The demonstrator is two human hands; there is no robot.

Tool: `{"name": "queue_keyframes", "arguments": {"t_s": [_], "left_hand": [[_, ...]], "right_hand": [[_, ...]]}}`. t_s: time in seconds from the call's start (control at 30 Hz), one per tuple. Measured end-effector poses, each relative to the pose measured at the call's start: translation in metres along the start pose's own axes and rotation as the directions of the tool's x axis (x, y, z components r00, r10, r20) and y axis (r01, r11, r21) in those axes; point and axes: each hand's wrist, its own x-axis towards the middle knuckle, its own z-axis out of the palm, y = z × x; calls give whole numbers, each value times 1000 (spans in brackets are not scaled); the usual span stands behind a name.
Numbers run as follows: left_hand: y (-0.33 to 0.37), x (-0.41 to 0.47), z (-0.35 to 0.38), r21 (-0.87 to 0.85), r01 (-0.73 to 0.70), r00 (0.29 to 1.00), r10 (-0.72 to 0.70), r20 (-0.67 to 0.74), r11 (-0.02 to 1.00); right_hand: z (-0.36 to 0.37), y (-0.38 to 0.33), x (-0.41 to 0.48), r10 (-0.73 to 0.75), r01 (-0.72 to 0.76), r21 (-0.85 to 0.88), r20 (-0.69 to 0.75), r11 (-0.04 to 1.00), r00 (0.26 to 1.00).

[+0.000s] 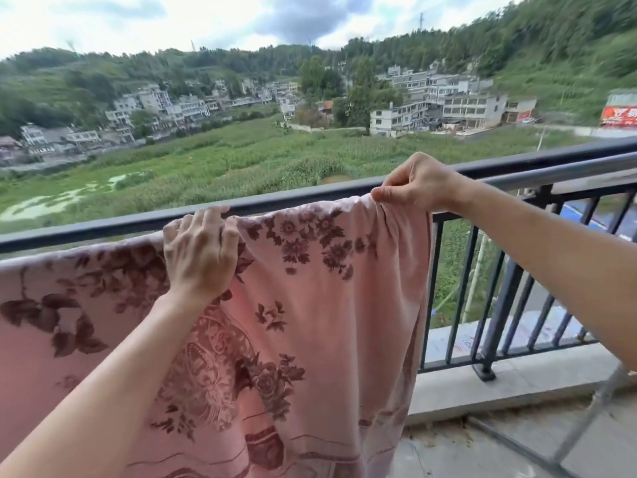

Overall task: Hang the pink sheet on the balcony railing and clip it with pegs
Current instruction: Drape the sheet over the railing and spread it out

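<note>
Railing (103, 228) holds pink sheet (327, 305); left hand (201, 251) grips, right hand (415, 184) pinches top.

Valley village under a cloudy sky (172, 15)
Green fields (241, 157) fill the middle ground, with a pale patch of water (51, 201) at their left edge. Grey-white multi-storey buildings (431, 105) line the foot of wooded hills (551, 46); a clump of tall trees (320, 79) stands among them, and a pylon (421, 20) rises on the ridge. A red billboard (618, 116) sits far right. Closer in, a concrete kerb (517, 377) borders the balcony floor (465, 453), with a thin metal frame (586, 419) at the lower right
</note>
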Motion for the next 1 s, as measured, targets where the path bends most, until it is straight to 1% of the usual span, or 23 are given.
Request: {"name": "queue_keyframes", "arguments": {"t_s": [0.03, 0.1, 0.13, 0.23, 0.3, 0.33, 0.4, 0.47, 0.53, 0.57, 0.6, 0.67, 0.73, 0.77, 0.8, 0.87, 0.9, 0.97, 1.0], "left_hand": [[-5, -1, -2, 28, 4, 1000, -4, -9, 1000], [-12, -6, -10, 77, 13, 1000, -13, -3, 997], [-14, -7, -13, 93, 29, 1000, -29, -3, 995], [-27, -10, -26, 147, 63, 998, -65, 7, 987], [-33, -13, -35, 188, 76, 996, -83, 29, 979], [-34, -14, -38, 203, 86, 994, -97, 43, 975], [-40, -16, -48, 231, 116, 986, -140, 89, 966], [-42, -17, -58, 279, 163, 971, -205, 127, 946], [-29, -23, -64, 276, 219, 964, -251, 86, 936], [-14, -29, -67, 232, 224, 970, -241, 46, 947], [6, -34, -69, 168, 196, 980, -201, 13, 966], [65, -42, -63, 42, 59, 998, -59, 1, 997], [130, -44, -51, -25, -101, 995, 102, 23, 995], [154, -42, -41, -43, -151, 987, 153, 49, 988], [172, -39, -32, -48, -172, 981, 176, 78, 984], [188, -32, -13, -60, -159, 982, 164, 92, 985], [187, -26, -10, -99, -145, 985, 153, 75, 984], [177, -11, -16, -248, -117, 991, 130, 35, 962], [169, 0, -24, -321, -86, 993, 107, 49, 943]], "right_hand": [[2, 0, -1, -38, 39, 13, -61, 999, 997], [-6, 12, -6, -73, 64, -58, -185, 996, 980], [-15, 23, -9, -61, 39, -95, -232, 995, 971], [-47, 59, -26, 27, -93, -163, -367, 982, 930], [-64, 69, -39, 74, -167, -190, -421, 967, 904], [-66, 70, -43, 89, -178, -182, -412, 967, 907], [-61, 61, -46, 92, -147, -155, -312, 977, 946], [-62, 55, -49, 113, -122, -35, -203, 992, 973], [-71, 55, -55, 131, -125, 53, -145, 991, 981], [-75, 55, -60, 134, -129, 49, -114, 990, 984], [-78, 54, -65, 137, -136, 14, -75, 991, 988], [-90, 54, -80, 128, -127, -41, 21, 991, 992], [-104, 54, -94, 125, -123, -25, 120, 992, 985], [-108, 52, -98, 121, -122, -4, 155, 993, 981], [-109, 48, -101, 127, -132, 20, 171, 991, 977], [-100, 41, -103, 96, -99, 12, 150, 995, 984], [-93, 39, -102, 66, -66, 0, 108, 998, 992], [-85, 37, -96, 20, -19, 13, -20, 1000, 1000], [-83, 33, -89, -4, 7, 44, -64, 999, 998]]}}
